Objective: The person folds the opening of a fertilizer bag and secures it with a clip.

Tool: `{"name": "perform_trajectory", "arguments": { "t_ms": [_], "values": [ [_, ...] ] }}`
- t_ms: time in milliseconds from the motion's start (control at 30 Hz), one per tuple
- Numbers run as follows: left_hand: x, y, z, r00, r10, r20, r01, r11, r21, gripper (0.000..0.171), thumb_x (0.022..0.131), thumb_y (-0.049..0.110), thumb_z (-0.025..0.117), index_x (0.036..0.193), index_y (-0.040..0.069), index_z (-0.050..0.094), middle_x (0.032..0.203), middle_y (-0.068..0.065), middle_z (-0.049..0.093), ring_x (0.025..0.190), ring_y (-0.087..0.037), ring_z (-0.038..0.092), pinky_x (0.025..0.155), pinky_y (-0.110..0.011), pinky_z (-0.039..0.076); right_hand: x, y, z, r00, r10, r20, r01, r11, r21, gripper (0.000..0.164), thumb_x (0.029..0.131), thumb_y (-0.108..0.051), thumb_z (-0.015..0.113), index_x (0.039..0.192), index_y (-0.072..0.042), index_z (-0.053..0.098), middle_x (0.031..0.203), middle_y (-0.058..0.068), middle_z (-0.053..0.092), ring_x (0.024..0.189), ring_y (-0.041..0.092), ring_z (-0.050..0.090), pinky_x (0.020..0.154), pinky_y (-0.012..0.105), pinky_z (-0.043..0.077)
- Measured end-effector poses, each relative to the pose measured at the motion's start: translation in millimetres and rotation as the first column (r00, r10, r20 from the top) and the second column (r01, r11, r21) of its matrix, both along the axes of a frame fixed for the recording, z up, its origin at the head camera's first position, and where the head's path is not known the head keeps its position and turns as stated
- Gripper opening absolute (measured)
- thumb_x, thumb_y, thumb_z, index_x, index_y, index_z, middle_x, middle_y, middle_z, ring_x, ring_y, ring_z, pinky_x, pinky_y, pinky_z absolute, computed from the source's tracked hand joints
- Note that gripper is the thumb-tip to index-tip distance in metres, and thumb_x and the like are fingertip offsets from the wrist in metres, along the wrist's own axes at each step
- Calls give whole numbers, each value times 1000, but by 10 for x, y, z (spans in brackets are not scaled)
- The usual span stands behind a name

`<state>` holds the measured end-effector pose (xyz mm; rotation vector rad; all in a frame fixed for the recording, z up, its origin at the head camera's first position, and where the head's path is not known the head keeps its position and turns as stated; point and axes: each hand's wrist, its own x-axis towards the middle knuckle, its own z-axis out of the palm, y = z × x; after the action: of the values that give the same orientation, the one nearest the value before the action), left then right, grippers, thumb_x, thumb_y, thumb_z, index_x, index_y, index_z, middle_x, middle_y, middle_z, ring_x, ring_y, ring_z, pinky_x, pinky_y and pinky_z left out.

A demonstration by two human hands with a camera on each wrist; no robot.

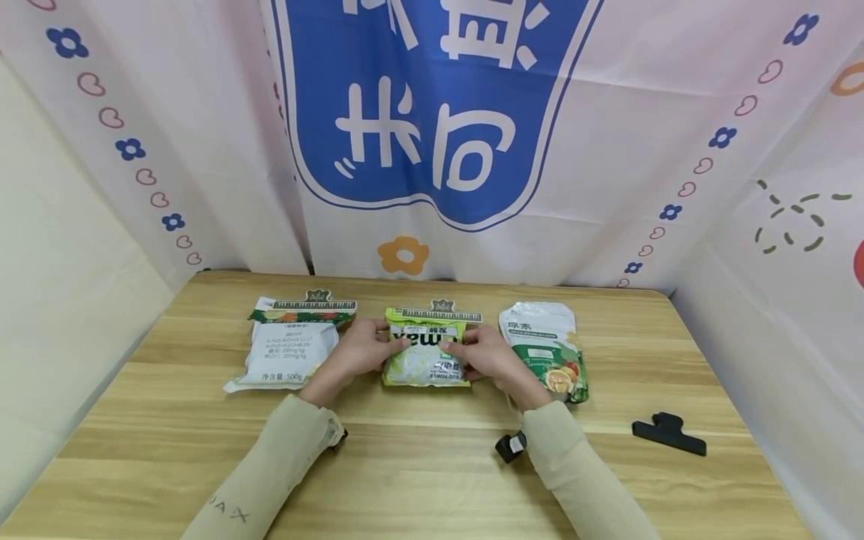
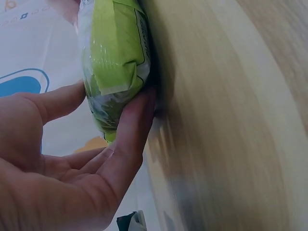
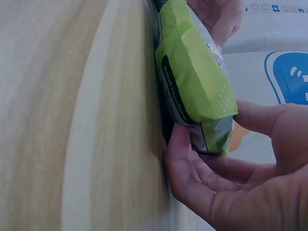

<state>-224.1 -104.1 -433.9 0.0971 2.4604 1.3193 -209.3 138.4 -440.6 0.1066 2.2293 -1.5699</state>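
Two-handed, pinching green packet (image 1: 420,364) by its sides with left hand (image 1: 359,349) and right hand (image 1: 491,352); keep squeeze light and even.

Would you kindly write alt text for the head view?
The left hand and right hand grip a clipped green bag on a wooden table; a clipped white bag lies left, a pouch right, a black clip farther right.

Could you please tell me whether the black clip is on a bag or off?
Off: the black clip lies on the table, apart from the nearest bag.
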Motion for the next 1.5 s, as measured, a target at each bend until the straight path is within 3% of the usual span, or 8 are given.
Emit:
{"name": "perform_trajectory", "arguments": {
  "t_ms": [200,433,667,900,1067,1267,1367,1500],
  "values": [
    [8,-10,13,1000,-11,-2,11,999,38,34,102,26,71,125,2,67,61,7,37,59,-12,50,63,-29,59,-7,18,-8,1000,2,21,-1,1000,-30,52,101,-31,73,67,-18,36,64,0,46,59,15,50,52,26,47],
    [42,-25,10,1000,1,-3,-1,1000,23,27,101,29,72,108,3,68,62,6,42,59,-12,50,59,-27,52,-5,11,-19,1000,13,27,-13,1000,-25,51,101,-32,72,68,-18,36,65,-1,46,60,15,52,53,27,48],
    [38,-14,12,1000,8,4,-8,1000,23,35,103,29,69,123,1,65,63,2,51,59,-14,57,58,-28,57,6,20,10,1000,18,26,-17,999,-27,49,103,-32,70,69,-18,36,67,0,47,60,16,49,55,27,48],
    [75,-25,44,997,53,-48,-58,992,-110,68,106,39,61,158,-2,41,130,-20,73,110,-32,74,86,-42,64,32,33,53,999,26,24,-25,999,-45,47,105,-29,66,72,-16,35,73,1,45,65,17,43,66,29,54],
    [108,-30,77,987,67,-149,-90,984,-152,64,106,37,60,157,1,44,130,-22,72,107,-32,73,82,-43,64,72,48,88,1000,0,7,1,999,-41,24,106,-25,66,98,-3,62,91,6,60,80,17,59,79,33,64],
    [160,15,169,959,53,-277,-100,982,-159,51,105,33,63,150,9,57,141,-24,65,120,-37,70,94,-53,62,136,131,163,999,-21,-27,20,1000,-22,36,104,-20,66,129,6,66,111,16,70,99,26,70,92,39,66],
    [203,68,234,949,50,-311,-102,983,-152,47,104,30,64,146,9,61,130,-21,71,89,-30,72,69,-42,61,167,201,211,999,-16,-39,16,1000,-4,40,104,-24,67,132,5,64,119,18,70,105,29,70,97,40,65],
    [299,167,335,932,41,-359,-94,987,-131,42,102,26,68,139,6,67,74,-7,66,47,-14,42,40,-23,33,222,311,279,999,-3,-47,3,1000,4,55,104,-30,67,144,5,56,134,22,66,115,34,71,101,40,63]
  ]
}}
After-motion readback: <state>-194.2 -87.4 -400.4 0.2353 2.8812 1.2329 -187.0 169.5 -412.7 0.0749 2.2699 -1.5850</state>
